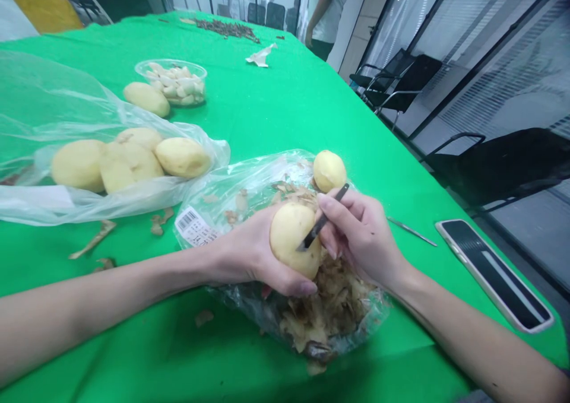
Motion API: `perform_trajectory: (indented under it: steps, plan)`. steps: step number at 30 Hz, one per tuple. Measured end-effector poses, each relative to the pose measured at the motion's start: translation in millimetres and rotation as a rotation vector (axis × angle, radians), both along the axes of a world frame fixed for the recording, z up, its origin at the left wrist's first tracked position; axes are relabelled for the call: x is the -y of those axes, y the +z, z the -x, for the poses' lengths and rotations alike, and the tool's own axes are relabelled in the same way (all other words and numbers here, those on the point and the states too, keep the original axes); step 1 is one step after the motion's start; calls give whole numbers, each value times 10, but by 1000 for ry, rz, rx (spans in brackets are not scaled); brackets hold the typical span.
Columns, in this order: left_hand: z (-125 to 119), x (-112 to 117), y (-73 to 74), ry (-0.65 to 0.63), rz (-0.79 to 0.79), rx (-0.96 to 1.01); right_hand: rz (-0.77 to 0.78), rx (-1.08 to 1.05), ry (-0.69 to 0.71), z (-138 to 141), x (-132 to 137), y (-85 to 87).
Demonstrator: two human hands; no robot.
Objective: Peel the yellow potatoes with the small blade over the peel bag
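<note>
My left hand (258, 248) is wrapped round a peeled potato (289, 231), thumb along its lower side. Pinched in the fingers of my right hand (363, 228) is a slim black tool (321, 222) with a flat, slanted tip; its exact kind is unclear. That tip touches the potato's face or is just over it. Beneath both hands lies a clear plastic bag (231, 183) with a barcode label, heaped with brown potato peelings (329, 308). Another peeled potato (329, 170) rests at the bag's far edge, just beyond my right hand.
At left, a clear bag (40, 106) contains several peeled potatoes (133, 159). A plastic tub (202, 85) of garlic cloves stands behind, beside one potato (146, 98). A thin metal tool (412, 232) and a phone (494, 275) lie at right. A person (327, 11) stands beyond the table.
</note>
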State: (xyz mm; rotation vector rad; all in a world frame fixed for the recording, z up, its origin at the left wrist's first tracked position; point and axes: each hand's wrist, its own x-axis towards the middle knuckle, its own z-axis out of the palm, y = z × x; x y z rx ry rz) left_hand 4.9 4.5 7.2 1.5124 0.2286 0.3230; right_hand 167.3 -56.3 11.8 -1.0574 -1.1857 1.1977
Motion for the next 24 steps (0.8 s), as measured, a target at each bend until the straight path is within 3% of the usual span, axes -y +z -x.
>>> perform_trajectory:
  steps: [5, 11, 20, 24]
  plan:
    - [-4, -3, -1, -28, 46, -42, -1, 2, 33, 5, 20, 1]
    - [1, -9, -4, -19, 84, -43, 7, -19, -41, -1, -8, -8]
    - [5, 13, 8, -35, 14, -10, 4, 8, 23, 1, 29, -6]
    - [2, 24, 23, -4, 16, 25, 8, -16, -39, 10, 13, 7]
